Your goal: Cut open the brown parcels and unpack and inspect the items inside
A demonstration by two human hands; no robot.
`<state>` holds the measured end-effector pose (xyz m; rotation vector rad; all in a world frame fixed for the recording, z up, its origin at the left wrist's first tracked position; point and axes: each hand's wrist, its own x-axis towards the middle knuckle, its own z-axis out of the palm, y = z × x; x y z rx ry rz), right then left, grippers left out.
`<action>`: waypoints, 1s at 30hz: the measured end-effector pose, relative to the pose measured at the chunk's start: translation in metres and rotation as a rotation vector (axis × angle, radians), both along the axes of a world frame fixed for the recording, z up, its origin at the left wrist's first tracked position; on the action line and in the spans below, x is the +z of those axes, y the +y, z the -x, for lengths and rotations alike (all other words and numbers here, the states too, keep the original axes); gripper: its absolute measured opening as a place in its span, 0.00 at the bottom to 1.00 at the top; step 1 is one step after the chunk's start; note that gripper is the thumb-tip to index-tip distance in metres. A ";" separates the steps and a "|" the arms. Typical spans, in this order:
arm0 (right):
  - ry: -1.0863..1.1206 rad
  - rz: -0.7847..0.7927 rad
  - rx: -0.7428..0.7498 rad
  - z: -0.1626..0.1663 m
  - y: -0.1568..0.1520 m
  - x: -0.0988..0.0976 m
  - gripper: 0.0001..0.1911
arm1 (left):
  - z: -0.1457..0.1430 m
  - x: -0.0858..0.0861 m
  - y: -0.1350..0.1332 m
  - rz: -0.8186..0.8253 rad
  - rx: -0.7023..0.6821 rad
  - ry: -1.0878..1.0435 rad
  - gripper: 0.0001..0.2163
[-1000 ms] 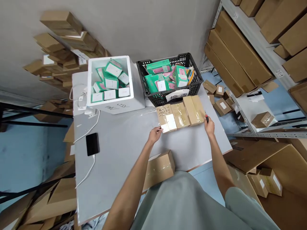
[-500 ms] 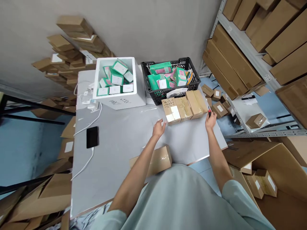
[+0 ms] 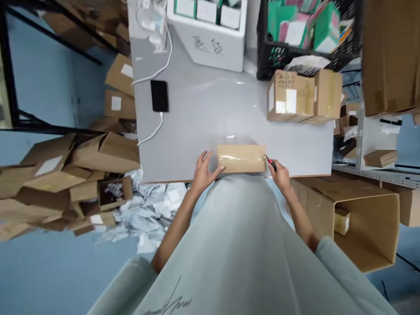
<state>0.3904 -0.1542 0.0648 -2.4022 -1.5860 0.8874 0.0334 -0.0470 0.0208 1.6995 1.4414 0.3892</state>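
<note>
A taped brown cardboard box [image 3: 242, 159] lies lengthwise at the table's front edge, right before my body. My left hand [image 3: 205, 171] is at its left end with fingers spread, the thumb touching or nearly touching the lower left corner. In my right hand [image 3: 280, 174] is a small red and black utility knife [image 3: 272, 163], its tip pointing at the box's right end. Whether the blade touches the cardboard I cannot tell. Further back on the right, several brown boxes [image 3: 300, 96] stand side by side, one with handwriting and a white label.
A white foam box [image 3: 216, 52] and a black plastic crate [image 3: 274, 59] with green packs stand at the back. A phone [image 3: 159, 96] on a cable lies left on the grey table [image 3: 197, 113]. A large open carton [image 3: 364, 232] stands at the right; cartons [image 3: 105, 153] pile up left.
The view has tilted down and shifted. Both hands have moved from beside the row of boxes to the two ends of the single box at the front edge, the knife staying in my right hand.
</note>
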 end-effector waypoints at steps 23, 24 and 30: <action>-0.381 0.453 0.810 0.141 0.134 0.061 0.29 | 0.002 -0.059 0.025 0.150 -0.311 -0.468 0.52; -0.389 0.458 0.812 0.142 0.134 0.061 0.29 | 0.002 -0.060 0.025 0.152 -0.319 -0.481 0.52; -0.460 0.491 0.822 0.154 0.139 0.071 0.33 | -0.002 -0.067 0.028 0.163 -0.332 -0.531 0.51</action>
